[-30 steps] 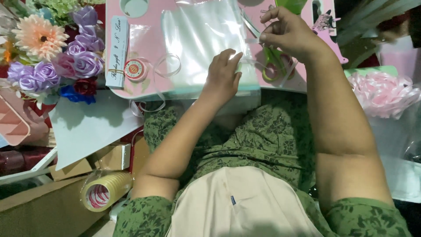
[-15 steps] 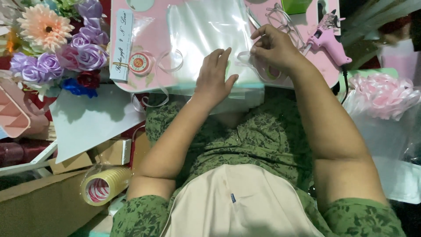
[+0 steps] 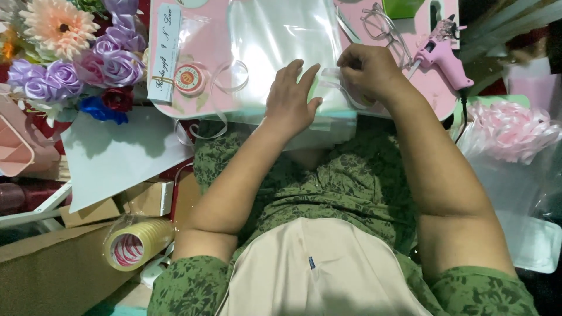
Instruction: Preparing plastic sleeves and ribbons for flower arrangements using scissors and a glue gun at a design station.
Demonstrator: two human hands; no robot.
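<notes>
A clear plastic sheet lies over a pink board in front of me. My left hand rests flat on the sheet's near edge with its fingers spread, pressing it down. Just to its right, my right hand pinches a clear tape roll against the sheet. Only the roll's curved rim shows under that hand. The fingertips of both hands almost touch.
A pink glue gun and glasses lie on the board at right. A small red spool and a label strip lie at left. Paper flowers, white paper, stacked tape rolls and a pink ribbon bow surround me.
My right hand came down from the upper right with the tape roll to the sheet's edge beside my left hand. The left hand stayed on the sheet.
</notes>
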